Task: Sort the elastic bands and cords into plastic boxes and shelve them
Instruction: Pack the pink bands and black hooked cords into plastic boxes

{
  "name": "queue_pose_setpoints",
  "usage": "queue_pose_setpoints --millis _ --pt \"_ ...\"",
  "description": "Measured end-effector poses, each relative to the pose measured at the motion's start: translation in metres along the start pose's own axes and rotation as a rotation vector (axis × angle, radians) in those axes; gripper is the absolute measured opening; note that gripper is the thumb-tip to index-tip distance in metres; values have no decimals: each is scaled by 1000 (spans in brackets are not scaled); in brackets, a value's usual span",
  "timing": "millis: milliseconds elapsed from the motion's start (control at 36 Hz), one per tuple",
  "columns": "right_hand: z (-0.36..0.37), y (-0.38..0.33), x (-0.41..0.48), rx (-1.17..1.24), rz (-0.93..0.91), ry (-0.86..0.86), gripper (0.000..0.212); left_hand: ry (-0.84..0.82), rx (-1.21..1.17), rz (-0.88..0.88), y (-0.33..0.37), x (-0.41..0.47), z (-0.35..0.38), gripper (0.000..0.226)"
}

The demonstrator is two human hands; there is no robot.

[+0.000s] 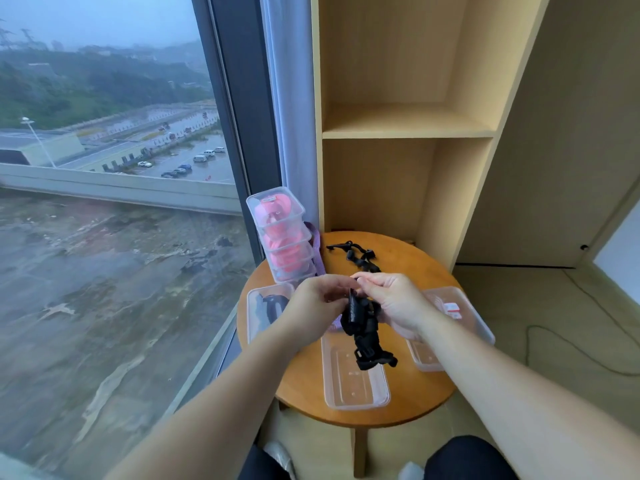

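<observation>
Setting: a round wooden counter (301, 382) is set in a corner, between a tall window and a pale shelf unit (405, 121).
Left hand (318, 299): curled on the top of a black cord bundle (363, 330), which is pinched from the left.
Right hand (394, 299): the same bundle is pinched from the right, close to the left fingertips.
Bundle: held above the counter, its buckled end hanging over a middle box (353, 382) in which nothing is seen.
Left box (266, 310): dark items have been laid inside.
Right box (460, 317): partly hidden by the right forearm; a red-and-white label is seen in it.
Stack of boxes (280, 233): pink bands are packed inside, and a purple band (317, 247) is draped beside it.
Loose black cords (356, 254): left at the far side of the counter.
Progress: judged about midway. The pink bands are boxed and some dark items sorted. The held bundle, the loose cords and the purple band are still to be boxed, and no box is seen on the shelf.
</observation>
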State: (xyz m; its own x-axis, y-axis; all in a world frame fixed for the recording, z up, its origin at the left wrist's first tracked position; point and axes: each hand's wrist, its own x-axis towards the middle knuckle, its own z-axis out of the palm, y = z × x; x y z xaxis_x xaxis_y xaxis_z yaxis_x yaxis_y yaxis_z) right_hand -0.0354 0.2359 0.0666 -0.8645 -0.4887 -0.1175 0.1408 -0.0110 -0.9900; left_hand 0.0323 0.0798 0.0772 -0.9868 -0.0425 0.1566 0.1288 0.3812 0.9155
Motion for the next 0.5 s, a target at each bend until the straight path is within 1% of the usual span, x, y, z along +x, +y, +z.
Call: queue_pose_setpoints --millis 83,167,222,278,306,417,472,500 --pt "4 13 0 -83 28 1 22 -6 10 -12 -15 -8 2 57" --pt "6 27 -2 -181 69 -35 36 -12 42 -49 -31 -12 4 60" --pt "5 38 -4 -258 95 -90 47 -8 63 -83 -42 -13 6 58" --pt "3 48 -5 -403 107 -142 57 -5 74 -126 -55 -13 10 56" --pt "1 53 -5 -458 114 -158 66 -9 72 -154 -62 -13 11 52" --pt "-4 74 -4 -510 165 -229 104 -39 76 -245 -84 -6 20 43" --pt "-7 84 0 -607 172 -228 116 -64 90 -263 -93 -2 26 44" --pt "-9 88 2 -655 170 -225 117 -80 109 -262 -96 -1 29 45"
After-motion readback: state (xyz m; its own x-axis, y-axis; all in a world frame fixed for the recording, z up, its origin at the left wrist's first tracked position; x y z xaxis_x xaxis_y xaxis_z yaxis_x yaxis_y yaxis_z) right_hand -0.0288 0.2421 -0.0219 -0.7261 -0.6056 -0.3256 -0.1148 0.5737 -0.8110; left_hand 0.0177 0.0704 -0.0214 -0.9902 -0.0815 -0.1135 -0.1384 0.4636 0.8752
